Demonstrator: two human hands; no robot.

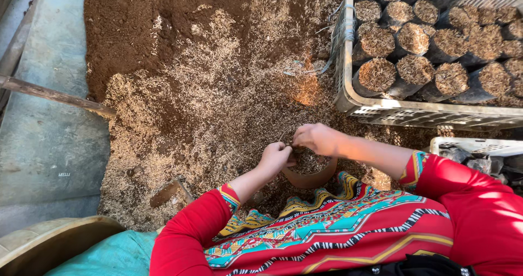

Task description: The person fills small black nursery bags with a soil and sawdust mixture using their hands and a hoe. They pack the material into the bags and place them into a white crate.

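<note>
**Two hands at a small pot over a heap of soil and husks**

Head camera, looking straight down: a person in red sleeves and a bright patterned garment [332,232] works over a wide heap of brown soil mixed with pale husks [207,96]. Both hands meet at the rim of a small round pot [310,175], which sits low in the middle of the picture, just above the person's lap, and is filled with the same mix.

The left hand [275,157] is curled into a loose fist at the pot's left rim, fingers closed; whether it grips the rim or a pinch of mix cannot be told. The right hand [318,139] reaches in from the right, fingers bent and pinched together at the pot's upper edge, touching the left hand.

At upper right stands a pale plastic crate [381,110] packed with dark filled bags [414,39] topped with husks. A second pale crate edge [474,145] lies below it. At left, a wooden handle [54,95] crosses a grey concrete strip [49,151].
</note>
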